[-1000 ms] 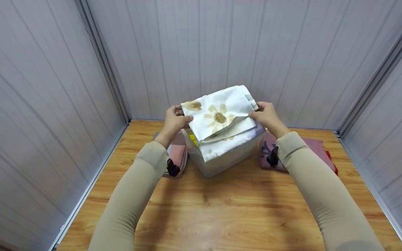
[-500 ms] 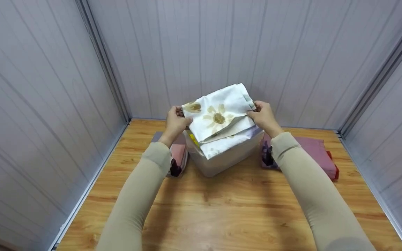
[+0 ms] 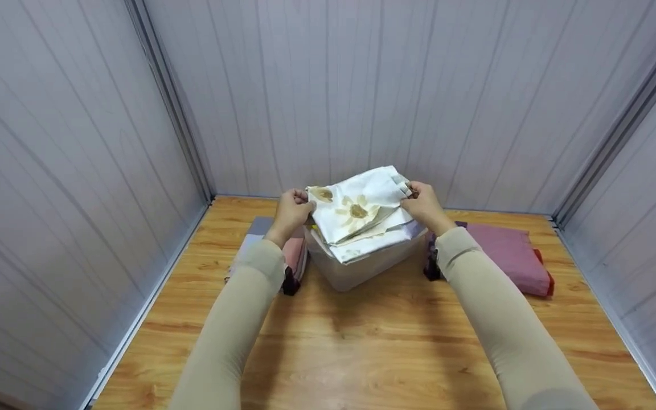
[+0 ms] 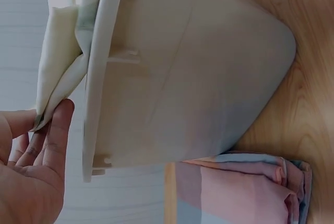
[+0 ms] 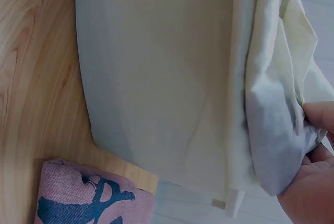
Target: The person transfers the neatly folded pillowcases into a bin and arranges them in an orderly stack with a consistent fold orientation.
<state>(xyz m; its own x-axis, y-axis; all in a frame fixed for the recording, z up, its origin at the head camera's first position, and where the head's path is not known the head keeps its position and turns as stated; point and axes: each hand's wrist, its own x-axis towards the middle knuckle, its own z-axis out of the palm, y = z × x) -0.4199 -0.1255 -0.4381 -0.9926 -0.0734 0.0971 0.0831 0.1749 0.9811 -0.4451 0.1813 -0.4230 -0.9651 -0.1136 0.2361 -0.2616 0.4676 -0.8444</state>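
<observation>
A folded white cloth with tan flowers (image 3: pixel 356 208) lies over the top of a translucent plastic bin (image 3: pixel 356 273). My left hand (image 3: pixel 292 212) pinches its left corner between thumb and fingers; in the left wrist view that corner sticks out past the bin's rim (image 4: pixel 99 78). The cloth's right edge is pinched by my right hand (image 3: pixel 423 205), also seen in the right wrist view. Under the flowered cloth, more white and lilac fabric (image 5: pixel 274 130) bulges over the rim. What fills the lower part of the bin is hidden.
Left of the bin lies a folded pink and grey checked cloth (image 4: pixel 235 187). On the right is a folded mauve cloth (image 3: pixel 504 256) with dark print and a red edge. Panelled walls (image 3: pixel 351 85) enclose the wooden floor (image 3: pixel 339 353) on three sides.
Both hands have lowered the flowered cloth onto the fabric at the bin's top, still gripping its two sides. The hands have come slightly closer together.
</observation>
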